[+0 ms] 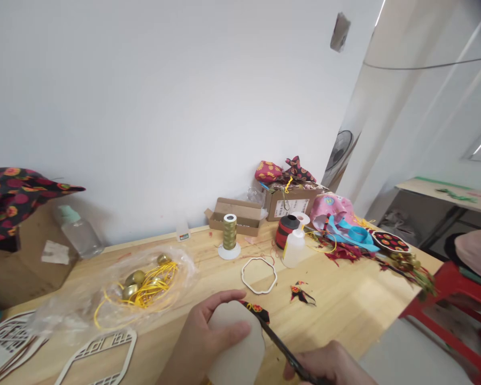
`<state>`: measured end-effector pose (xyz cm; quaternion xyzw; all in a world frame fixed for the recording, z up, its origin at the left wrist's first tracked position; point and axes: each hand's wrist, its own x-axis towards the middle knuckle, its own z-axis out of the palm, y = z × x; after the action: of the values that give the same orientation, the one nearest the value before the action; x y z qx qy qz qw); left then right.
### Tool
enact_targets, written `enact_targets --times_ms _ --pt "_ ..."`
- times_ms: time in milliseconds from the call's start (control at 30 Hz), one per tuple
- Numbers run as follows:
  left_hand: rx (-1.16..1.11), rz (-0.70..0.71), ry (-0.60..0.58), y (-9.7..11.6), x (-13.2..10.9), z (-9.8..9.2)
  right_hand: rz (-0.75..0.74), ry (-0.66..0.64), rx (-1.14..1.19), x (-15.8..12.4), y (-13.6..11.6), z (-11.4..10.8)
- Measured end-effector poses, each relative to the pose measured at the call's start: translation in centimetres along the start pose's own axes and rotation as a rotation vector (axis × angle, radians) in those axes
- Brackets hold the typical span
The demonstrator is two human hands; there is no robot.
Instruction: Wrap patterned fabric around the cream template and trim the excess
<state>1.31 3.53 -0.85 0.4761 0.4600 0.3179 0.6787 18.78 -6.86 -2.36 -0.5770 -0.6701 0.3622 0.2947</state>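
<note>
Nearest, the left hand (pixel 208 337) curls closed around a pale rounded board (pixel 234 347) with a floral fabric strip (pixel 256 311) along its top edge, while the right hand (pixel 328 366) grips a slim black tool (pixel 284 347) reaching up to that strip. Both are over the pine desk (pixel 344 315). A wooden lattice frame (pixel 100 355) lies at the near left, beside a plastic bag (pixel 144 283) of gold bells and yellow cord. Farther on stand a thread spool (pixel 230 232), a squeeze bottle (pixel 294 248) and a cardboard box (pixel 291 202) against the white wall (pixel 164 107). A red stool (pixel 452 305) stands off the desk's right edge.
</note>
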Motion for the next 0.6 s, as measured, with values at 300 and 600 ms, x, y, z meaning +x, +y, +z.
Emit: enact_targets --times_ms 300,600 --pt "0.009 -0.024 -0.016 0.0 0.0 -0.1 -0.035 0.016 -0.045 -0.1 1.4 0.2" --pt "-0.040 -0.014 -0.040 0.0 0.0 -0.2 -0.048 -0.020 -0.033 0.0 0.2 -0.7"
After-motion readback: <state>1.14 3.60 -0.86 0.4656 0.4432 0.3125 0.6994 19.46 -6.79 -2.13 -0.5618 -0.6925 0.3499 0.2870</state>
